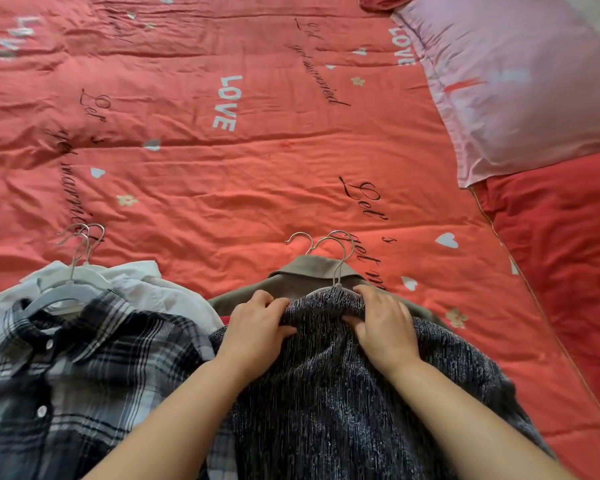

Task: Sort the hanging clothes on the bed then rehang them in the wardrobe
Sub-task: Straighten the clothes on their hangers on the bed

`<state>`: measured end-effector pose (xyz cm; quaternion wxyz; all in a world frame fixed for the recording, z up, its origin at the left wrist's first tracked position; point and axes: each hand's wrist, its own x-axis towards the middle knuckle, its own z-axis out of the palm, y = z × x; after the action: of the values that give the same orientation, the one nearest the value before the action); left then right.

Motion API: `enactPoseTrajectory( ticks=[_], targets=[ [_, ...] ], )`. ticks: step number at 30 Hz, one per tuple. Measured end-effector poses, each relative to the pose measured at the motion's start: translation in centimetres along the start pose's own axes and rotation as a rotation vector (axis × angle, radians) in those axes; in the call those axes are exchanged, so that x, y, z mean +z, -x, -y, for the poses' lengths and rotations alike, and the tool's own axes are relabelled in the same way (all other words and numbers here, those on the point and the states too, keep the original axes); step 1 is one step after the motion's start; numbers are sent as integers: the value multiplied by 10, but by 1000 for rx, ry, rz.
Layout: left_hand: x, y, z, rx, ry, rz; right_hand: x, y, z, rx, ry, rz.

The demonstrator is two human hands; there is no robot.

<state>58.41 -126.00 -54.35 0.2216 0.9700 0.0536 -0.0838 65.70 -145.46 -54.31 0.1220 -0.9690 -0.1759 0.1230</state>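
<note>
Head view shows the bed (257,161), its red quilt stretching away beyond both hands, so sorting looks to be the step in hand; no wardrobe is in sight. A pink pillow (534,84) lies far beyond the right hand. To the left of the left hand a plaid shirt (66,375) tops one pile, with a white shirt (146,284) under it. Beneath both hands lies a dark knit garment (326,410), laid over an olive jacket (302,271) whose collar shows just beyond the fingers. The left hand (257,327) and right hand (383,323) each grip the knit's top edge, fingers curled into the fabric. This pile's hanger hooks (329,244) poke out just beyond the hands; a second cluster of hooks (84,237) lies beyond the plaid shirt. Next, I judge, the knit wants squaring on its pile with the hooks aligned. The plaid shirt meets the knit under the left forearm and may drag along.
</note>
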Motion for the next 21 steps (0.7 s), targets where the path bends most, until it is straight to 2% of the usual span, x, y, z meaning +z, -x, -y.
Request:
enactPoseTrajectory(
  ticks=[3,8,10,12,14,16,21],
  targets=[
    [-2,2,4,39,68,-59,-11,4,4,-54,-30,-12],
    [-29,-16,4,78,126,-266,-56,-30,19,-188,-16,-110],
    [-31,-26,9,66,113,-315,-64,-52,25,-197,-8,-78],
    [-24,-32,11,-2,102,-244,-51,-65,23,-153,15,50],
    [-8,-35,13,-143,21,-56,-27,-63,12,-76,84,195],
    [6,-36,18,-220,-83,90,-9,-54,-2,-48,189,272],
    [5,-44,28,-153,-207,180,-2,-46,-13,-103,240,205]
  ],
)
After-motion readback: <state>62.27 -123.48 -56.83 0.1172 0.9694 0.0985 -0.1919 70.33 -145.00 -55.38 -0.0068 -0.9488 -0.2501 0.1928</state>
